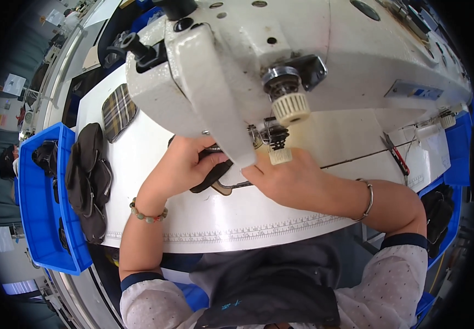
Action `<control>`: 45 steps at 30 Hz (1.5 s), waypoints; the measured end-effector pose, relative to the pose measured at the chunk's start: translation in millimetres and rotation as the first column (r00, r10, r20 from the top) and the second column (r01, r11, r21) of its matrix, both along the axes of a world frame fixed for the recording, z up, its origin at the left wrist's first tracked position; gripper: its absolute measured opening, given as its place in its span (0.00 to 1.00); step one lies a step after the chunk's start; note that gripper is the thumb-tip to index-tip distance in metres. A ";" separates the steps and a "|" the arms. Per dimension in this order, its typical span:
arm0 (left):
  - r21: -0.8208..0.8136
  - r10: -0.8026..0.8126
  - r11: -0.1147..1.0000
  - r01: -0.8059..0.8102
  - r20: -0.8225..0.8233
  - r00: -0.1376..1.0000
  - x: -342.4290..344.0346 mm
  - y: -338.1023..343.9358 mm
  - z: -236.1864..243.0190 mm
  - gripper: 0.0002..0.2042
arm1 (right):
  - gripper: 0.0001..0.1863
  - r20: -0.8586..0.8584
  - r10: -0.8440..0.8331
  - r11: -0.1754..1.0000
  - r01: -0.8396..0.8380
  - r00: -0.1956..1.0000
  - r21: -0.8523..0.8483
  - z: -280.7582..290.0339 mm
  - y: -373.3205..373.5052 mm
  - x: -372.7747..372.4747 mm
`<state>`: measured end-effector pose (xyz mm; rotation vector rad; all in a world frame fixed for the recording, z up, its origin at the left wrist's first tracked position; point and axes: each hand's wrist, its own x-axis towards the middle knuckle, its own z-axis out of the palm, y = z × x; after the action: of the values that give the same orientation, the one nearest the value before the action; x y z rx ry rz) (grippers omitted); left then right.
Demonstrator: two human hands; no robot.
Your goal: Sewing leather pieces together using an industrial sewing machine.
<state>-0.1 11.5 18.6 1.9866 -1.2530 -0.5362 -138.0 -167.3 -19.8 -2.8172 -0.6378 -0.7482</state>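
Keeping the dark zippered piece (210,180) flat seems best: our left hand (180,164) pinches it, sewing-machine head (215,93) right of those fingers; our right hand (292,179), grip unclear.

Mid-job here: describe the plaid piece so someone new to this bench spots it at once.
Find the big white sewing machine, then the white tabletop to the left of its head. There, beyond the left hand and by the far end of the dark fabric pile, lies the plaid piece. Its pale-lined check sets it apart from the plain dark pile.
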 end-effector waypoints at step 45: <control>0.049 0.094 0.989 -0.143 0.541 0.835 -34.3 -11.7 -11.3 0.07 | 0.06 -0.059 0.042 0.997 -0.038 0.997 0.066 -0.8 2.9 -2.5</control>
<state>-34.5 -0.2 7.4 2.3679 -1.4317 0.0499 -140.5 -164.4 -20.6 -2.7482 -0.6469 -0.6617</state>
